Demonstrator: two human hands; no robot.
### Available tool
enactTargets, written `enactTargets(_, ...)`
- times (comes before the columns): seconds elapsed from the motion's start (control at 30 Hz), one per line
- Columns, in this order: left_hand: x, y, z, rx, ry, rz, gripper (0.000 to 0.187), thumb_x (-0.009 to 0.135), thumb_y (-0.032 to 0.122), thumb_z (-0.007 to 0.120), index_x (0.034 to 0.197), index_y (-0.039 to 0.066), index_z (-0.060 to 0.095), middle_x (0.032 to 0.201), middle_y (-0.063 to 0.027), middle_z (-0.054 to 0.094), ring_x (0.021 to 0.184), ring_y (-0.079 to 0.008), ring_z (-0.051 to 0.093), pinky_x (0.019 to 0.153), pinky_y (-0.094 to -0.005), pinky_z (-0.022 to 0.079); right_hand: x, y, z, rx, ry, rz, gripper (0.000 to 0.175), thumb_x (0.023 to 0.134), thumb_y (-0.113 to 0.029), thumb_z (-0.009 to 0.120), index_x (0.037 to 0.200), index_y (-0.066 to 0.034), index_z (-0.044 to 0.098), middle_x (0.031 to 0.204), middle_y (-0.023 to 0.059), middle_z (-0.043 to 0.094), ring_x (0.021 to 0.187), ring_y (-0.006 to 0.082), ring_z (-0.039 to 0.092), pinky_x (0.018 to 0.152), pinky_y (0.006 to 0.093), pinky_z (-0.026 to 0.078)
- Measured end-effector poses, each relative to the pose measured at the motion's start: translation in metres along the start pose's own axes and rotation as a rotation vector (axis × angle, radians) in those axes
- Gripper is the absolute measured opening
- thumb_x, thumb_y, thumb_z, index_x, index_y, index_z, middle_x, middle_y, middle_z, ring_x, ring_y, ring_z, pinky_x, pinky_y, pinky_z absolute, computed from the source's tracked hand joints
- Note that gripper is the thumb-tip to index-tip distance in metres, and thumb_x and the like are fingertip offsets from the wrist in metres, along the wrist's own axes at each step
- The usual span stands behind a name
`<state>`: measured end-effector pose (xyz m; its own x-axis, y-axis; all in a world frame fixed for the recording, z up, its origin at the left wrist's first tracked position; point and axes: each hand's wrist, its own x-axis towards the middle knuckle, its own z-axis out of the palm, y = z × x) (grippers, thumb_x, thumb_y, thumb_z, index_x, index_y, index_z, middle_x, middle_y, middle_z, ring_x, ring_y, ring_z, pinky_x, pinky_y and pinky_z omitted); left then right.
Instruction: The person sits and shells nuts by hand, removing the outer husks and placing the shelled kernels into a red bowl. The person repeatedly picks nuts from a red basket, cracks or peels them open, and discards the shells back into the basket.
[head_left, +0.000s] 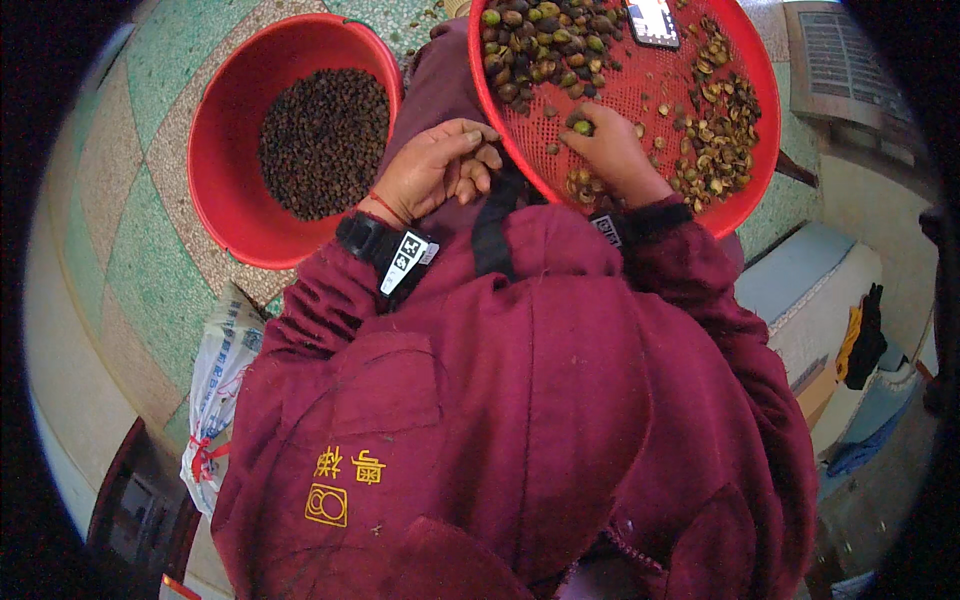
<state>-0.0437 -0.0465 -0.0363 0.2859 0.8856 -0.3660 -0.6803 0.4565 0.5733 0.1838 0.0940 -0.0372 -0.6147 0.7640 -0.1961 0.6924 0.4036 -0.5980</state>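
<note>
My right hand (616, 150) is over the red mesh tray (622, 97), pinching a green nut-like fruit (582, 127) between thumb and fingers. Whole green and brown fruits (551, 37) are heaped at the tray's far left. Split, pale-lined husks (720, 146) lie along its right side. By the tray's left rim, above my leg, my left hand (442, 161) has loosely curled fingers and nothing visible in them. To its left stands a deep red plastic basin (225, 150) with many small dark brown nuts or seeds (322, 142) inside.
A lit smartphone (652, 21) rests in the tray's far part. Beside my left arm is a white plastic sack (217, 382) tied with red string. A pale blue-topped box-like piece (795, 262) stands at the right, with black and yellow cloth (862, 337) near it. The floor (112, 255) is tiled.
</note>
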Motion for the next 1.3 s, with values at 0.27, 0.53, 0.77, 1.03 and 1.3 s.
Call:
enactTargets(0.27, 0.000, 0.001, 0.000, 0.007, 0.014, -0.004, 0.028, 0.095, 0.022, 0.041, 0.112, 0.001, 0.050, 0.090, -0.0103, 0.061, 0.066, -0.0156, 0.062, 0.046, -0.0216, 0.045, -0.094, 0.089, -0.127, 0.588, 0.425, 0.495, 0.030, 0.086, -0.021, 0.058, 0.111, -0.0046, 0.055, 0.084, 0.0027, 0.061, 0.072, 0.0106, 0.058, 0.054, 0.0215, 0.041)
enactTargets(0.53, 0.001, 0.004, 0.005, -0.006, 0.006, -0.013, 0.022, 0.095, 0.017, 0.042, 0.107, 0.001, 0.052, 0.090, -0.0125, 0.063, 0.066, -0.0178, 0.063, 0.047, -0.0233, 0.048, -0.254, 0.287, -0.183, 0.093, 0.666, 0.861, 0.037, 0.083, -0.030, 0.061, 0.109, -0.0033, 0.058, 0.087, 0.0046, 0.064, 0.073, 0.0166, 0.061, 0.064, 0.0281, 0.047)
enactTargets(0.77, 0.000, 0.003, 0.006, 0.009, 0.047, -0.011, 0.022, 0.095, 0.018, 0.043, 0.105, 0.001, 0.053, 0.087, -0.0119, 0.063, 0.065, -0.0172, 0.063, 0.047, -0.0233, 0.048, -0.166, 0.203, -0.156, 0.235, 0.531, 0.560, 0.030, 0.086, -0.022, 0.059, 0.103, 0.0019, 0.061, 0.090, 0.0085, 0.064, 0.079, 0.0150, 0.061, 0.071, 0.0263, 0.047)
enactTargets(1.03, -0.001, 0.002, 0.002, 0.083, 0.064, -0.007, 0.025, 0.095, 0.021, 0.044, 0.108, 0.001, 0.053, 0.088, -0.0098, 0.062, 0.066, -0.0151, 0.062, 0.046, -0.0215, 0.047, -0.013, -0.007, -0.024, 0.017, 0.025, -0.439, 0.036, 0.074, -0.018, 0.065, 0.107, -0.0033, 0.058, 0.100, 0.0179, 0.055, 0.094, 0.0355, 0.056, 0.078, 0.0408, 0.047)
enactTargets(1.3, -0.001, -0.002, -0.001, 0.078, 0.073, 0.015, 0.026, 0.095, 0.021, 0.043, 0.108, 0.001, 0.053, 0.087, -0.0088, 0.061, 0.066, -0.0136, 0.062, 0.046, -0.0204, 0.046, 0.006, 0.001, 0.021, -0.235, -0.061, -0.315, 0.024, 0.074, -0.010, 0.057, 0.096, -0.0008, 0.054, 0.095, 0.0202, 0.053, 0.090, 0.0400, 0.054, 0.076, 0.0471, 0.046)
